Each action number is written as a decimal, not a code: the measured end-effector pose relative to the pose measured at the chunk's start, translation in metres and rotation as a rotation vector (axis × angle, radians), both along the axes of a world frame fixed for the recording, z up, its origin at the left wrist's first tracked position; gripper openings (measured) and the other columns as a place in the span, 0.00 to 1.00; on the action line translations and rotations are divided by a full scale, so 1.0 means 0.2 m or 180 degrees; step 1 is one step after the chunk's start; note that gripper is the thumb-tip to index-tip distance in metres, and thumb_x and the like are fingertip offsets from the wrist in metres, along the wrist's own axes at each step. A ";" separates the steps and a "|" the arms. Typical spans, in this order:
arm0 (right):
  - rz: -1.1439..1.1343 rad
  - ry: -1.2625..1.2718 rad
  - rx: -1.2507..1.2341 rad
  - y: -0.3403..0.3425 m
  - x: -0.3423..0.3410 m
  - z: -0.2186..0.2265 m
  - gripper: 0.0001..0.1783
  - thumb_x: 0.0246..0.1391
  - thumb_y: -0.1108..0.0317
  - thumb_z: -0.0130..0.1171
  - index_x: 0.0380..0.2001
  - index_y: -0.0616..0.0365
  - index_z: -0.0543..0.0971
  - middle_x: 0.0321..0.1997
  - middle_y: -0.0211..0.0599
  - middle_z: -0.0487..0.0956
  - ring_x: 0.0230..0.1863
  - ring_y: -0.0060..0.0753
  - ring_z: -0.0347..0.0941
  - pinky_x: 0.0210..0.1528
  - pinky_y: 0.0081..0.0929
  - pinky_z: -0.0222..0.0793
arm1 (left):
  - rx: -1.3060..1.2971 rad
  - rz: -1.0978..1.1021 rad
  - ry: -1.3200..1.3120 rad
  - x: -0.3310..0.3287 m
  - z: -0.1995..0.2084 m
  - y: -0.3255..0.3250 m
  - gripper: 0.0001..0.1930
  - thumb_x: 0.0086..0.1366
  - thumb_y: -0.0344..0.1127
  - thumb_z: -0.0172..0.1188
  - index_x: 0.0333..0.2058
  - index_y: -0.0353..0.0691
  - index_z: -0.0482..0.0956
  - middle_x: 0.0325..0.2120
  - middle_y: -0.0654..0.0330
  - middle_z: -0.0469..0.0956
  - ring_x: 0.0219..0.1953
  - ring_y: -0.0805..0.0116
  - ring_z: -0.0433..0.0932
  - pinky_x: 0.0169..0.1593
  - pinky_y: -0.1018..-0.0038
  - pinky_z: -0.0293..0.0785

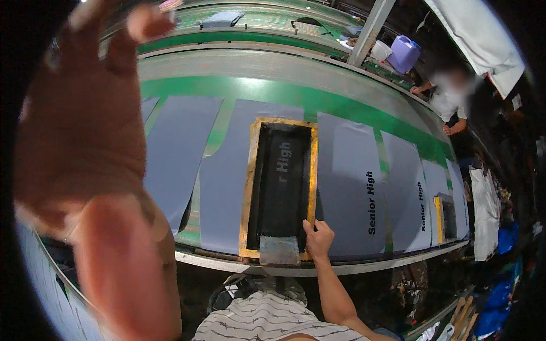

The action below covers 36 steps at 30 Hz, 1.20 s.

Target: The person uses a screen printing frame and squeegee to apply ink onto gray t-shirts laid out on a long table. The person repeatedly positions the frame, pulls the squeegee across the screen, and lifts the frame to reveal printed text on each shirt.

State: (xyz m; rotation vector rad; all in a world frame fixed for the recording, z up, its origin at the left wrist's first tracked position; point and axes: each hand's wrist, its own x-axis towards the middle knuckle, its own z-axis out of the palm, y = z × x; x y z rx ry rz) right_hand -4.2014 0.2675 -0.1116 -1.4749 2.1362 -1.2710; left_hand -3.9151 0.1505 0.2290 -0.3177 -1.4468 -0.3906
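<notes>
At lower centre, the right hand (319,238) grips a yellow-edged screen (280,196); at left, the left hand (85,150) is open, raised. The screen lies over a grey panel (223,210); a lopsided one-handed lift could smear any wet print.

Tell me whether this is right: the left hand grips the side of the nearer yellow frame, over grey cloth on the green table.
Wrong hand: the head view shows the right hand gripping the side of the nearer yellow frame, over grey cloth on the green table.
</notes>
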 end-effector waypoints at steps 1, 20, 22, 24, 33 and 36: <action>0.0012 0.0011 0.0004 0.00 -0.01 -0.01 0.21 0.55 0.57 0.69 0.23 0.65 0.76 0.23 0.50 0.73 0.27 0.55 0.73 0.30 0.46 0.65 | 0.0177 0.0135 -0.0005 -0.01 -0.05 -0.05 0.43 0.60 0.44 0.75 0.69 0.38 0.64 0.65 0.51 0.67 0.61 0.53 0.73 0.58 0.62 0.69; 0.0214 0.0244 -0.0010 -0.05 -0.01 -0.07 0.18 0.56 0.57 0.70 0.28 0.63 0.82 0.23 0.47 0.76 0.27 0.49 0.74 0.31 0.43 0.68 | 0.4389 0.1905 -0.2427 -0.17 -1.89 0.16 0.35 0.63 0.27 0.67 0.67 0.26 0.63 0.63 0.40 0.70 0.65 0.45 0.71 0.69 0.60 0.66; 0.0243 0.0425 -0.0098 -0.04 -0.03 -0.08 0.18 0.56 0.57 0.70 0.27 0.64 0.81 0.25 0.47 0.77 0.28 0.51 0.75 0.32 0.45 0.70 | 0.4344 0.1898 -0.2317 -0.19 -1.91 0.16 0.34 0.63 0.26 0.67 0.66 0.26 0.64 0.63 0.40 0.70 0.66 0.44 0.70 0.69 0.60 0.66; 0.0277 0.0677 -0.0156 -0.04 -0.04 -0.12 0.18 0.55 0.58 0.70 0.27 0.64 0.80 0.28 0.46 0.78 0.31 0.55 0.77 0.33 0.48 0.72 | 0.4405 0.1894 -0.2304 -0.19 -1.93 0.17 0.34 0.63 0.25 0.66 0.66 0.27 0.65 0.63 0.41 0.70 0.66 0.44 0.70 0.69 0.60 0.66; 0.0233 0.0974 -0.0040 0.01 -0.02 -0.17 0.16 0.55 0.59 0.70 0.26 0.62 0.80 0.28 0.45 0.76 0.30 0.52 0.76 0.31 0.46 0.72 | 0.4215 0.2151 -0.2702 -0.20 -1.89 0.19 0.34 0.60 0.22 0.66 0.65 0.26 0.66 0.60 0.42 0.72 0.64 0.46 0.71 0.69 0.61 0.67; 0.0237 0.0605 -0.0008 0.04 0.00 -0.13 0.16 0.56 0.59 0.70 0.26 0.62 0.80 0.27 0.45 0.76 0.30 0.52 0.76 0.31 0.45 0.72 | 0.4264 0.2064 -0.2506 -0.19 -1.92 0.21 0.34 0.60 0.20 0.65 0.65 0.27 0.66 0.61 0.43 0.71 0.64 0.46 0.71 0.69 0.62 0.67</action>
